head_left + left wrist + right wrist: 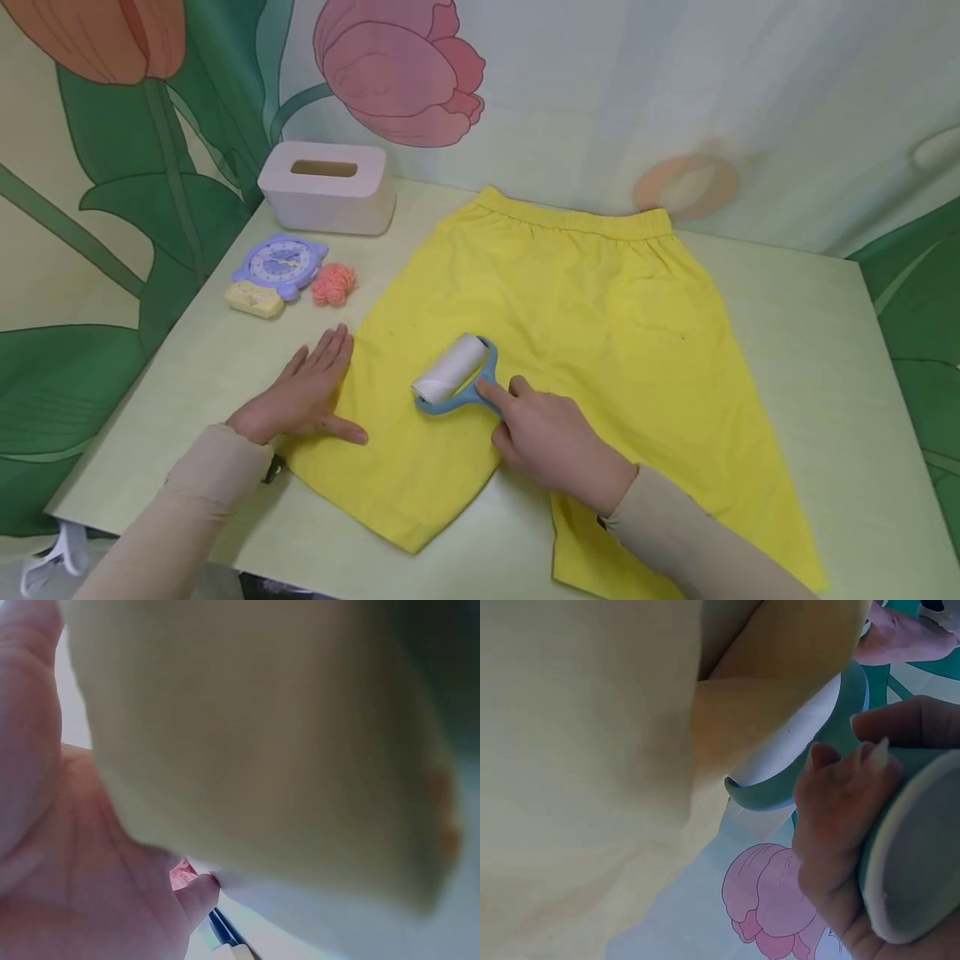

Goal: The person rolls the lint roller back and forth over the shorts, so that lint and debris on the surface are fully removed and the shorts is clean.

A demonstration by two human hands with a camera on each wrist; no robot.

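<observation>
Yellow elastic-waist shorts (pixel 630 333) lie spread over the table, waistband toward the back. On the left leg of the shorts sits a lint roller (pixel 453 367) with a white sheet roll and a blue frame. My right hand (pixel 558 433) grips its handle, index finger stretched along the frame; the right wrist view shows fingers curled round the handle (pixel 911 855). Flat at the left edge of that leg rests my left hand (pixel 303 392), fingers straight and thumb spread on the cloth. In the left wrist view, blurred cloth covers much of the left hand (pixel 97 862).
At the back left stands a white tissue box (pixel 326 190). Before it lie a purple toy clock (pixel 283 265), a pale yellow block (pixel 255 298) and a coral yarn ball (pixel 333 284). A flowered curtain (pixel 570 100) hangs behind. A white clip (pixel 63 550) grips the front left corner.
</observation>
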